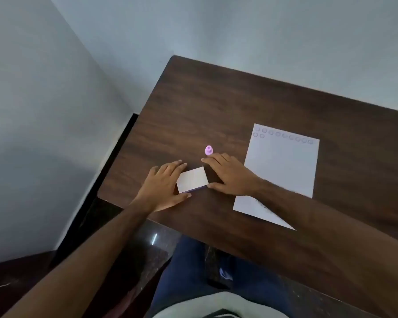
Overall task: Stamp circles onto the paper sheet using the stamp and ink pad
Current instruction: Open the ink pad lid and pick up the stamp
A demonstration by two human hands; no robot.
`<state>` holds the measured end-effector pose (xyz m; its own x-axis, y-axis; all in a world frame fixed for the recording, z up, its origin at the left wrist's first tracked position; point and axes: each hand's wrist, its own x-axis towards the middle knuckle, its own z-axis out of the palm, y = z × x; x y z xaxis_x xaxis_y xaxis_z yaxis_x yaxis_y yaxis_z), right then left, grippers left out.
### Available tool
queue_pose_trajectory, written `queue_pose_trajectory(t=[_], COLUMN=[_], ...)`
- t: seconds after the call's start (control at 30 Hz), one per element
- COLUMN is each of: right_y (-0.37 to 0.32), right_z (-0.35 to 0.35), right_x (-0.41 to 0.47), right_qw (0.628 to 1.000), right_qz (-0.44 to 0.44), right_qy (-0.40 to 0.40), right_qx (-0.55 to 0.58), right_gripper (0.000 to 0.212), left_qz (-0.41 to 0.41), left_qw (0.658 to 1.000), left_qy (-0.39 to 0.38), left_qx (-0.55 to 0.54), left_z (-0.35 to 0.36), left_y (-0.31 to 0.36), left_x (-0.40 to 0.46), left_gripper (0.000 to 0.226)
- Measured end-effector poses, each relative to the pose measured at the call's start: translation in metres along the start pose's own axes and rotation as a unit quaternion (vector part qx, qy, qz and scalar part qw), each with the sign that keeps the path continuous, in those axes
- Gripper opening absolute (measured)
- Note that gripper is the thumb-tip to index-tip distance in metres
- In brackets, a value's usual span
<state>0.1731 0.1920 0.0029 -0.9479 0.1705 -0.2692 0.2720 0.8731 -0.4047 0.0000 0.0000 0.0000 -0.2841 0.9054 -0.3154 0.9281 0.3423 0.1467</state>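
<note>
A white paper sheet (283, 164) lies on the right of the dark wooden table (216, 106), with a row of stamped circles along its far edge and two more below at the left. A small pink stamp (208, 150) stands upright, just beyond my right hand's fingertips. The ink pad (192, 179), a flat box with a white lid, sits between my hands. My left hand (163, 187) holds its left side, thumb at the near edge. My right hand (230, 177) grips its right end, fingers over the dark part there.
The table's left edge and near-left corner are close to my left hand. A grey wall runs behind the table and along the left. Below the near edge are my legs in blue trousers and a dark speckled floor.
</note>
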Motion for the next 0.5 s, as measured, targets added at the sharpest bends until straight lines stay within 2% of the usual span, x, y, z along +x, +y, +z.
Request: queue_pose_trajectory(t=[0.1, 0.37, 0.5], right_y=[0.002, 0.011, 0.018], right_z=[0.009, 0.041, 0.043], right_x=[0.010, 0.019, 0.025], right_qw=[1.000, 0.995, 0.987], right_qz=[-0.024, -0.077, -0.087], right_qy=[0.009, 0.071, 0.091], right_qx=[-0.002, -0.005, 0.100], right_gripper=[0.069, 0.056, 0.050], left_qz=[0.011, 0.088, 0.098], left_qw=[1.000, 0.989, 0.978], left_qy=[0.012, 0.117, 0.151], left_qx=[-0.007, -0.029, -0.102], left_z=[0.016, 0.044, 0.055], left_y=[-0.008, -0.031, -0.038], left_x=[0.000, 0.005, 0.013], left_gripper=[0.088, 0.070, 0.068])
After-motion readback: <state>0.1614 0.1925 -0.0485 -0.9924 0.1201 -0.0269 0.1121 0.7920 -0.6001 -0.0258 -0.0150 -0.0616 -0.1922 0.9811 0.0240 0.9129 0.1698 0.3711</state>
